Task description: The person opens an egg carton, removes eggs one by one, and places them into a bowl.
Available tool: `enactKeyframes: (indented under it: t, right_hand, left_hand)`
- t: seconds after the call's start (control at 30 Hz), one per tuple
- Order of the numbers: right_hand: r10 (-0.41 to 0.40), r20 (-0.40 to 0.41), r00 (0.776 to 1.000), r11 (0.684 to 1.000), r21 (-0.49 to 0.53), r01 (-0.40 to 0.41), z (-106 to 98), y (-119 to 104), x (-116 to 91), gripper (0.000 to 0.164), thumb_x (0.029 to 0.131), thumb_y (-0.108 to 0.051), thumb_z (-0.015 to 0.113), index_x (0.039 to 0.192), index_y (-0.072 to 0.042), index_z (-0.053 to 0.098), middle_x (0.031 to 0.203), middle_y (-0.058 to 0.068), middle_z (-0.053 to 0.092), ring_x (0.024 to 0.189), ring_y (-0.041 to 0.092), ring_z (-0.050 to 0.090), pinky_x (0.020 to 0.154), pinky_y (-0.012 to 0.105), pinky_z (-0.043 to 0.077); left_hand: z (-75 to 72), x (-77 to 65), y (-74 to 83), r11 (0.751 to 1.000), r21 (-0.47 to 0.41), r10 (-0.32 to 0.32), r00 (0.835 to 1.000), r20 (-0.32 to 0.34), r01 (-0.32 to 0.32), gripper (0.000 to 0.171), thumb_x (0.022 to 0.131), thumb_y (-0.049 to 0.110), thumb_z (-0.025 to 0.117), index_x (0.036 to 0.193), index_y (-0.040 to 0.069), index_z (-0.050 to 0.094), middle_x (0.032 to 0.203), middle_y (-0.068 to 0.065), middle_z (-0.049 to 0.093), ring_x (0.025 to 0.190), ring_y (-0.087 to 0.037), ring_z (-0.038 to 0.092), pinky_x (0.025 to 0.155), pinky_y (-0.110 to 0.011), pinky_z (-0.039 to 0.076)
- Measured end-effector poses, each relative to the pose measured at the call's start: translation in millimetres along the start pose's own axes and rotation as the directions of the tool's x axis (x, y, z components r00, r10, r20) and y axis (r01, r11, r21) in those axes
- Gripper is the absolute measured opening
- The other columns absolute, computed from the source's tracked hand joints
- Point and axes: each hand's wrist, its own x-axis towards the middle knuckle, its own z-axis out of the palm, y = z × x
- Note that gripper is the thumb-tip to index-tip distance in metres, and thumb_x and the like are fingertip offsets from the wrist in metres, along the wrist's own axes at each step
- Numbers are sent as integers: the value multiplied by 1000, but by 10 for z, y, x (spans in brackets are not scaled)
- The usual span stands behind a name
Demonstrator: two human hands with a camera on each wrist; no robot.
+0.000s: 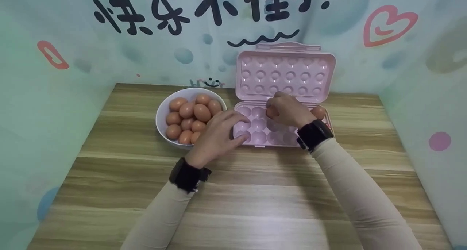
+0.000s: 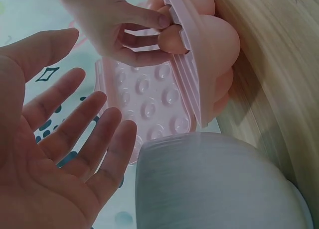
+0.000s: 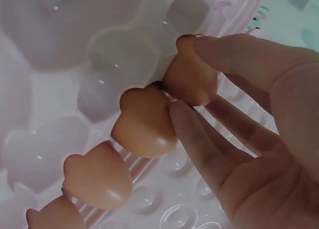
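My right hand (image 1: 290,109) pinches a brown egg (image 3: 192,72) at the back row of a pink egg carton (image 1: 259,137). In the right wrist view, thumb and fingertips are on that egg, and one finger lies against the neighbouring egg (image 3: 147,124). Several eggs sit in a line in the carton's cups; the front cups on the left hold none. My left hand (image 1: 219,135) hovers between the carton and a white bowl (image 1: 159,120) heaped with brown eggs (image 1: 201,112). Its fingers are spread and loosely bent, holding nothing, as the left wrist view shows.
The carton's dimpled lid (image 1: 284,69) stands raised against the back curtain (image 1: 204,56), which carries dark lettering. The bowl is just left of the carton, near the back edge of the wooden table (image 1: 233,191). Curtains also stand at both sides.
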Motion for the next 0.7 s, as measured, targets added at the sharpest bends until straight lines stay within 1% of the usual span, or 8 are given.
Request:
enactKeyframes:
  t: [0.1, 0.17, 0.23, 0.33, 0.47, 0.6, 0.7]
  right_hand:
    - [53, 22, 998, 998, -15, -53, 19, -19, 43, 19, 81, 3, 77, 98, -7, 77, 98, 12, 61, 89, 27, 58, 77, 41, 54]
    - [68, 23, 997, 997, -22, -68, 28, -28, 62, 17, 83, 3, 76, 97, -7, 77, 98, 11, 61, 87, 26, 58, 76, 40, 53]
    - [65, 17, 998, 998, -27, -64, 36, -35, 78, 17, 83, 5, 74, 96, -6, 77, 97, 12, 60, 85, 27, 57, 74, 39, 52]
    - [43, -1, 999, 999, -33, -43, 45, -44, 96, 16, 83, 9, 72, 91, -4, 76, 93, 12, 59, 80, 27, 56, 71, 39, 50]
    - [15, -15, 1000, 999, -49, -15, 65, -41, 112, 15, 81, 11, 72, 87, -3, 75, 90, 12, 57, 77, 26, 55, 68, 37, 49]
    - [-31, -39, 999, 998, -54, 29, 89, -8, 108, 17, 79, 13, 70, 86, -2, 75, 86, 10, 55, 75, 24, 54, 65, 34, 47]
    - [-60, -85, 995, 997, -48, 56, 78, 16, 74, 20, 76, 13, 68, 89, -2, 76, 86, 11, 56, 76, 25, 54, 66, 36, 48]
  left_hand:
    - [2, 11, -2, 1000, 6, 6, 1000, -1, -6, 31, 95, 26, 81, 123, 17, 73, 130, -2, 68, 128, -24, 58, 112, -40, 43]
    - [5, 19, -2, 1000, 12, 7, 1000, 3, -7, 31, 95, 26, 81, 123, 17, 73, 130, -1, 68, 127, -23, 58, 112, -41, 43]
    - [7, 25, -3, 1000, 19, 4, 1000, 8, -4, 31, 95, 27, 80, 124, 17, 73, 130, -1, 68, 127, -23, 58, 111, -42, 43]
    - [5, 28, -6, 1000, 22, 1, 1000, 8, -2, 31, 95, 27, 80, 124, 17, 73, 130, -1, 68, 126, -23, 57, 111, -41, 43]
    - [0, 21, -14, 1000, 15, 6, 1000, 3, -6, 31, 95, 27, 81, 123, 18, 73, 130, -1, 68, 126, -22, 58, 111, -40, 43]
    - [-1, 7, -18, 1000, 18, 1, 1000, 6, -1, 30, 96, 29, 79, 123, 18, 73, 130, 0, 68, 127, -22, 58, 111, -39, 44]
    - [-1, 6, -17, 1000, 16, -3, 1000, 3, 3, 29, 96, 29, 79, 123, 18, 74, 130, -1, 68, 127, -22, 59, 111, -39, 45]
